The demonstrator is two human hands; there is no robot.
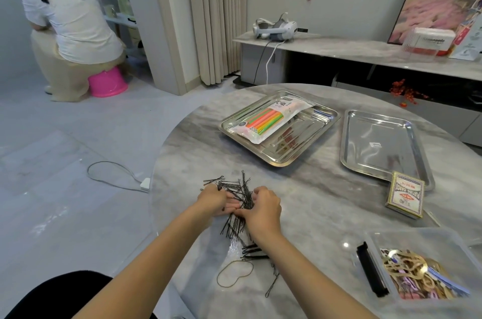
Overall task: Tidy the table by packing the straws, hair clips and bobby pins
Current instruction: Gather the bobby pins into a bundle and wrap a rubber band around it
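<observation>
Both hands, left hand (pixel 212 200) and right hand (pixel 263 208), curled, gripping bobby pins (pixel 238 188).

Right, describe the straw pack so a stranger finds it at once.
On the round grey marble table, two shiny steel trays sit at the far side. The left steel tray holds a plastic pack of pink, orange, yellow and green straws. It is the only bundle of long neon sticks; the right steel tray has none.

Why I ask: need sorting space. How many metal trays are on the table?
2. The left tray, mid-table, holds the straw pack; the right tray lies beside it, a card box overlapping its near corner.
</observation>
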